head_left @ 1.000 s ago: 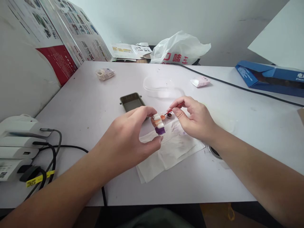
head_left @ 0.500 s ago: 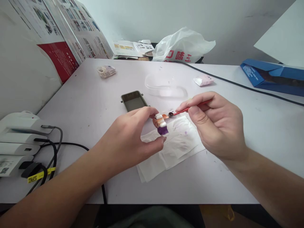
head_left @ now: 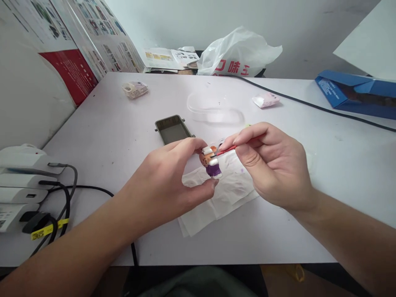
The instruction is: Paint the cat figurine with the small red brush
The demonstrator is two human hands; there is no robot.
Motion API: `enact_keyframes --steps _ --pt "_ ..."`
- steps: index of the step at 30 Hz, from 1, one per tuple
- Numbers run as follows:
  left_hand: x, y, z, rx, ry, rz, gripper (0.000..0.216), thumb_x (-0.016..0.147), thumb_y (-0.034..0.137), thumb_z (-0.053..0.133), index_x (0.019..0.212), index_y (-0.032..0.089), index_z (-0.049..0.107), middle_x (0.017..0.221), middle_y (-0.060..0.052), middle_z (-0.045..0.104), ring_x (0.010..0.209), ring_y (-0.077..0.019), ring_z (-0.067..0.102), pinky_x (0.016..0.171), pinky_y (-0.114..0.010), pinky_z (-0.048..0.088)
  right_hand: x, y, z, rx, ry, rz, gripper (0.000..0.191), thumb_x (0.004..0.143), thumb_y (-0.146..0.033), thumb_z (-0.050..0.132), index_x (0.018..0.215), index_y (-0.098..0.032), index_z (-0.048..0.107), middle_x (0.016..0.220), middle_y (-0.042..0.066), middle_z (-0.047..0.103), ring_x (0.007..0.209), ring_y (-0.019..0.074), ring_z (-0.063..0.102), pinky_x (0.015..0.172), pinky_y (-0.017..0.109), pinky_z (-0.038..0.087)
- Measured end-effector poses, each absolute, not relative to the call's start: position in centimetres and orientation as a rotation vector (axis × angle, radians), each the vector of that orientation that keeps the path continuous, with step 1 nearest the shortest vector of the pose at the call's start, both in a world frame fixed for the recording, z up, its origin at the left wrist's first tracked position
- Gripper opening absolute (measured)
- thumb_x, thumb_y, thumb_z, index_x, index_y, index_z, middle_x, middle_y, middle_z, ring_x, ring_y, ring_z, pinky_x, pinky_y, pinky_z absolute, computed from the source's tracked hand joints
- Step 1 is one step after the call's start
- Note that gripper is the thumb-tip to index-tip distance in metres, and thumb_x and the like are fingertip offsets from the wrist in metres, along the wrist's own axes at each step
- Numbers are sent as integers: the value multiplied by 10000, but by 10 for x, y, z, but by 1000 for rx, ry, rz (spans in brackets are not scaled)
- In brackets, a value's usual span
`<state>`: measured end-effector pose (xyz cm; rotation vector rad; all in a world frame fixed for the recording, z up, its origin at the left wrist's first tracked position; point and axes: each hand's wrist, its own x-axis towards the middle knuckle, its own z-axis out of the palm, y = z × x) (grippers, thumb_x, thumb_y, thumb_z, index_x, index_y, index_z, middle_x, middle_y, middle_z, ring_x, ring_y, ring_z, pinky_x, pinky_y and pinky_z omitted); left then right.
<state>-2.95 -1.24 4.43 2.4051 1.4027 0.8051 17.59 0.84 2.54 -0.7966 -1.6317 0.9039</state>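
One pale surface (head_left: 108, 119) spans most of the view; both forearms reach in over its near edge, converging at the middle.

Left hand (head_left: 167, 173): raised off the surface, back of the hand up, index at top and thumb below, forming a C, closed on the small figurine. Right hand (head_left: 275, 165): pen grip, side-on, fingers curled tight round the brush, wrist slightly cocked, nothing visible propping it up.

Blue box (head_left: 346, 97): far right, well apart from the work.

White paper sheets (head_left: 201, 212): stacked askew under and between the hands, faint purple marks on them.

Dark tray (head_left: 173, 131): just beyond the left hand, bare inside as far as I can see.

Figurine (head_left: 211, 162): held above the paper's left part, tilted, orange and white on top, purple lower down. Probably light and stiff; looks moulded or cast, material unclear. Guess: wet patches would be slick and smudge easily, thin edges could chip. Best hold is the two ends, as now, light pinch, fingers off the coloured faces.

Brush (head_left: 228, 150): thin red handle, light, points left. Dark tip is at the orange area; can't tell if it touches. Hold low for control; bristles likely soft.

Orange paint pot (head_left: 213, 148): just behind the figurine, partly hidden.
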Motion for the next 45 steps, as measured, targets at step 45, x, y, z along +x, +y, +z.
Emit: enact_keyframes --steps 45 --pt "-29 -12 43 2428 1263 812 329 760 218 724 1063 203 596 1002 4 719 872 -141 688 758 -237 533 185 18 18 -575 -1777 763 250 903 -41 609 1033 -249 650 956 29 734 910 200 721 820 390 623"
